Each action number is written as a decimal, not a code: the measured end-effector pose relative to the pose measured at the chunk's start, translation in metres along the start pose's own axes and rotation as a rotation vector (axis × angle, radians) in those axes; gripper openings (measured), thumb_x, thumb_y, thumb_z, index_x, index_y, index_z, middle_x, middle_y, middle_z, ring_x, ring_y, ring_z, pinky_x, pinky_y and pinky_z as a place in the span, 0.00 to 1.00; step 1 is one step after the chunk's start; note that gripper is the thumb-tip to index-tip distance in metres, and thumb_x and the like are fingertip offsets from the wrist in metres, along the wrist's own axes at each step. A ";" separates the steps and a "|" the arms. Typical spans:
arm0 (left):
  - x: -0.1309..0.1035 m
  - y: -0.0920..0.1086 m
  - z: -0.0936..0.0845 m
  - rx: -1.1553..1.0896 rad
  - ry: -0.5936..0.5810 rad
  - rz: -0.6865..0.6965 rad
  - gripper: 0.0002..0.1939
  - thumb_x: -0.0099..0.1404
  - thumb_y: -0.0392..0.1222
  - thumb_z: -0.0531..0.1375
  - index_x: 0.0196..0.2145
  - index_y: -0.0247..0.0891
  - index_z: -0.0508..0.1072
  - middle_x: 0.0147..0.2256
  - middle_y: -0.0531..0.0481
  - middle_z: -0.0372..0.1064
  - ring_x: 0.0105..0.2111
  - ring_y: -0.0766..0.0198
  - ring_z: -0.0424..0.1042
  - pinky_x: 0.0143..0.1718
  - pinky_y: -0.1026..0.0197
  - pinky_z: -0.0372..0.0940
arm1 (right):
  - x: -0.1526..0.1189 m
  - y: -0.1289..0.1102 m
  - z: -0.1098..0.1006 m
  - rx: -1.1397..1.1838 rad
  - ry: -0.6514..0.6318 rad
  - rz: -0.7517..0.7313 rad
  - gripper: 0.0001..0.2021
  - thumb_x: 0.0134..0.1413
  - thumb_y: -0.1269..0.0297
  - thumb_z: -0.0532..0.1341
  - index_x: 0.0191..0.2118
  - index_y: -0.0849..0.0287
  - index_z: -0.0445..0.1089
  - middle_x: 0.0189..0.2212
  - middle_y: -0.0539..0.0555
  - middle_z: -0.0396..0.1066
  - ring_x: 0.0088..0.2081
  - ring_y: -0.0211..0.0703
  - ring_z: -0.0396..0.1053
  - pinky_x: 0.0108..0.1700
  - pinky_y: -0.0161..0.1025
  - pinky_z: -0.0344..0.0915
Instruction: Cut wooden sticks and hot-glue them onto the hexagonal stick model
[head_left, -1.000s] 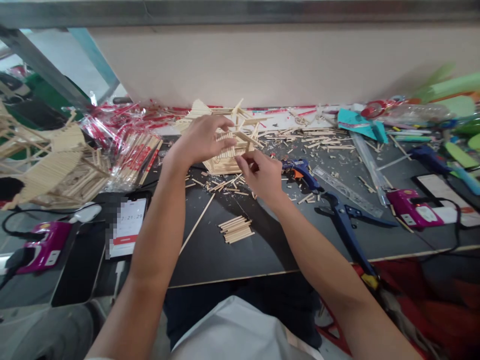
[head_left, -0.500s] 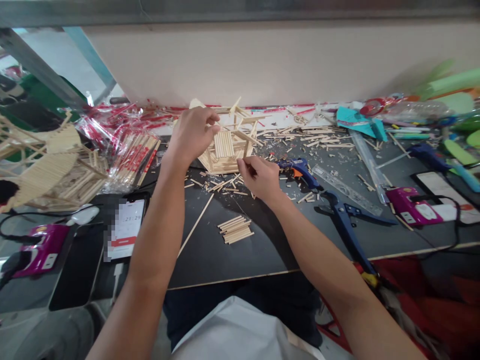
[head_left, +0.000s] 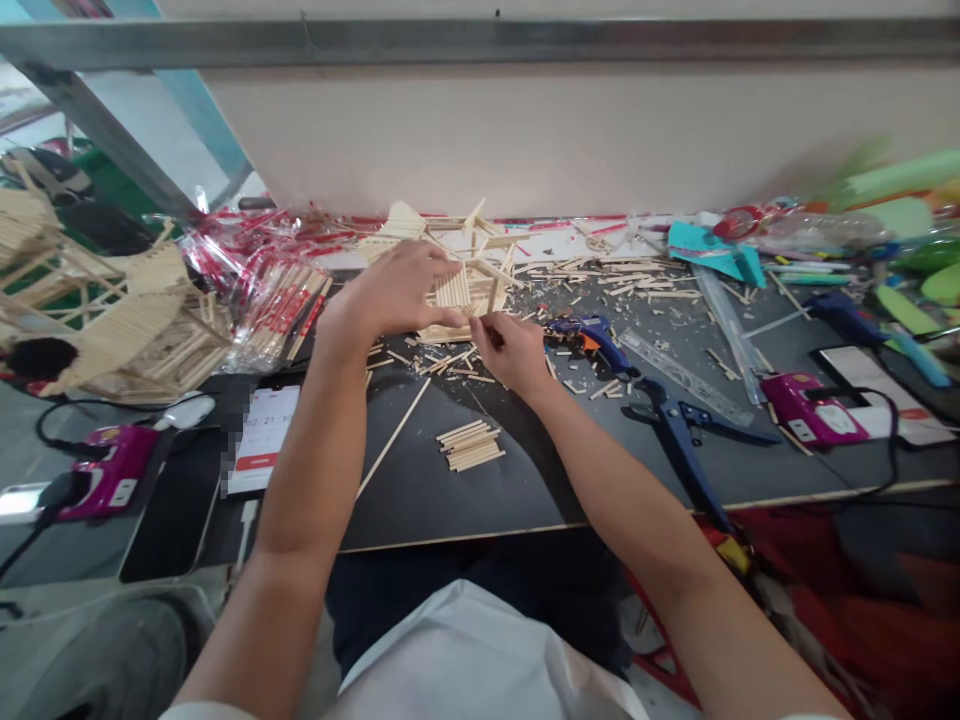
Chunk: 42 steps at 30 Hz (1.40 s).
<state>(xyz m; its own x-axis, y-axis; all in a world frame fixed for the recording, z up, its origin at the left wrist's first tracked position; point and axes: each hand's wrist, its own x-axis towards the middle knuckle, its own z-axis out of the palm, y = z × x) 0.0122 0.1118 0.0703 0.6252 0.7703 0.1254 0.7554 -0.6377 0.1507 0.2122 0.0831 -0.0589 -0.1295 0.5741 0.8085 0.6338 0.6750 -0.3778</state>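
A small model of wooden sticks (head_left: 453, 291) stands at the back of the dark table, with roof-like panels and upright posts. My left hand (head_left: 397, 287) reaches over its left and front side, thumb and fingers apart; whether it touches the sticks I cannot tell. At the model's front right corner, my right hand (head_left: 511, 347) is closed in a pinch. Whatever lies between those fingertips is hidden. Nearer to me lies a small pile of short cut sticks (head_left: 471, 446). One long stick (head_left: 394, 437) lies to the left of the pile.
Right of the model are a blue glue gun (head_left: 596, 335), a clear ruler (head_left: 686, 377) and a blue cutter (head_left: 679, 430). Packed sticks (head_left: 281, 310) and a larger stick model (head_left: 142, 310) stand left, near phones (head_left: 174, 500) and a purple power adapter (head_left: 112, 465). Stick scraps (head_left: 630, 275) litter the back.
My left hand has come down and nearer at the model's front, its thumb and fingers spreading apart. My right hand stays pinched by the front right corner. The view has shifted slightly.
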 end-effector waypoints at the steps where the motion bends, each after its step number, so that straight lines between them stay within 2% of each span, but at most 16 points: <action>1: 0.000 0.004 0.001 0.031 0.021 -0.002 0.30 0.67 0.55 0.67 0.61 0.36 0.75 0.62 0.38 0.69 0.65 0.44 0.65 0.69 0.48 0.56 | 0.000 0.000 0.000 0.000 -0.007 0.001 0.19 0.73 0.55 0.54 0.29 0.55 0.67 0.19 0.49 0.67 0.22 0.36 0.63 0.28 0.36 0.55; 6: 0.000 0.017 0.003 0.061 0.130 0.004 0.14 0.68 0.46 0.66 0.48 0.38 0.82 0.59 0.40 0.73 0.61 0.48 0.68 0.66 0.49 0.60 | 0.001 -0.003 0.000 0.015 -0.015 0.012 0.20 0.74 0.53 0.52 0.30 0.55 0.67 0.20 0.48 0.67 0.22 0.36 0.63 0.28 0.35 0.56; 11: 0.002 0.019 0.000 -0.006 0.140 0.058 0.05 0.66 0.41 0.66 0.37 0.40 0.82 0.54 0.44 0.77 0.58 0.51 0.72 0.62 0.51 0.63 | -0.001 -0.014 0.001 0.037 0.036 0.027 0.19 0.75 0.51 0.52 0.34 0.55 0.71 0.21 0.49 0.69 0.21 0.36 0.63 0.27 0.35 0.58; 14: 0.000 0.013 -0.004 -0.074 0.125 0.109 0.04 0.65 0.39 0.65 0.32 0.41 0.81 0.53 0.48 0.78 0.55 0.54 0.74 0.61 0.52 0.64 | -0.002 -0.026 0.000 0.070 0.072 -0.012 0.16 0.74 0.54 0.54 0.36 0.55 0.71 0.20 0.48 0.69 0.20 0.35 0.63 0.26 0.35 0.57; 20: -0.010 -0.002 -0.014 -0.108 0.209 -0.033 0.08 0.68 0.45 0.64 0.40 0.41 0.80 0.45 0.47 0.80 0.51 0.53 0.76 0.59 0.51 0.65 | -0.004 -0.041 0.000 0.055 0.068 -0.115 0.15 0.74 0.58 0.55 0.33 0.54 0.70 0.18 0.47 0.68 0.19 0.34 0.63 0.26 0.35 0.57; 23: -0.009 -0.003 -0.011 -0.102 0.191 -0.043 0.10 0.68 0.46 0.63 0.44 0.41 0.80 0.48 0.46 0.79 0.53 0.52 0.75 0.60 0.50 0.65 | -0.006 -0.040 0.001 0.040 0.049 -0.137 0.15 0.74 0.59 0.55 0.33 0.54 0.70 0.18 0.46 0.69 0.19 0.34 0.64 0.25 0.35 0.57; 26: -0.001 0.002 -0.003 -0.080 0.196 -0.028 0.11 0.70 0.44 0.61 0.47 0.42 0.80 0.51 0.45 0.78 0.55 0.51 0.74 0.62 0.49 0.64 | -0.007 -0.039 0.002 0.035 -0.016 -0.099 0.15 0.74 0.58 0.54 0.33 0.54 0.70 0.19 0.47 0.70 0.20 0.34 0.65 0.26 0.36 0.57; 29: 0.007 0.011 0.005 -0.035 0.213 -0.067 0.11 0.72 0.42 0.58 0.43 0.40 0.81 0.49 0.44 0.79 0.53 0.51 0.74 0.59 0.49 0.66 | -0.007 -0.040 0.002 0.055 -0.065 -0.077 0.17 0.74 0.58 0.53 0.32 0.54 0.69 0.20 0.48 0.70 0.21 0.35 0.65 0.27 0.36 0.56; 32: 0.012 0.019 0.007 -0.001 0.230 -0.096 0.11 0.72 0.41 0.57 0.39 0.40 0.81 0.46 0.43 0.79 0.51 0.50 0.75 0.56 0.49 0.68 | -0.005 -0.041 0.001 0.068 -0.105 -0.077 0.18 0.74 0.58 0.53 0.31 0.54 0.67 0.20 0.48 0.69 0.21 0.36 0.66 0.27 0.37 0.55; 35: 0.014 0.025 0.007 0.049 0.217 -0.109 0.12 0.73 0.39 0.55 0.40 0.39 0.80 0.48 0.41 0.78 0.53 0.48 0.73 0.55 0.48 0.68 | -0.005 -0.041 0.000 0.080 -0.132 -0.079 0.18 0.75 0.58 0.53 0.30 0.54 0.67 0.20 0.48 0.69 0.22 0.36 0.66 0.27 0.37 0.55; 39: 0.014 0.033 0.009 0.091 0.210 -0.153 0.15 0.74 0.39 0.51 0.46 0.37 0.78 0.52 0.38 0.76 0.58 0.44 0.70 0.55 0.47 0.66 | -0.004 -0.044 0.000 0.068 -0.086 -0.097 0.19 0.75 0.57 0.52 0.31 0.54 0.67 0.19 0.47 0.67 0.21 0.35 0.65 0.26 0.36 0.55; 42: 0.014 0.031 0.009 0.086 0.221 -0.173 0.16 0.75 0.39 0.49 0.47 0.38 0.76 0.53 0.39 0.74 0.58 0.45 0.68 0.56 0.46 0.65 | 0.003 -0.048 -0.008 0.026 0.004 -0.093 0.19 0.76 0.56 0.52 0.31 0.54 0.70 0.19 0.47 0.67 0.20 0.34 0.63 0.26 0.36 0.57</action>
<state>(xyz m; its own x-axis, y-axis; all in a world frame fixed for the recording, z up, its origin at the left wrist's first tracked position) 0.0464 0.1028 0.0684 0.4351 0.8428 0.3167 0.8668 -0.4872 0.1058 0.1872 0.0487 -0.0349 -0.1839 0.5064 0.8424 0.5993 0.7371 -0.3123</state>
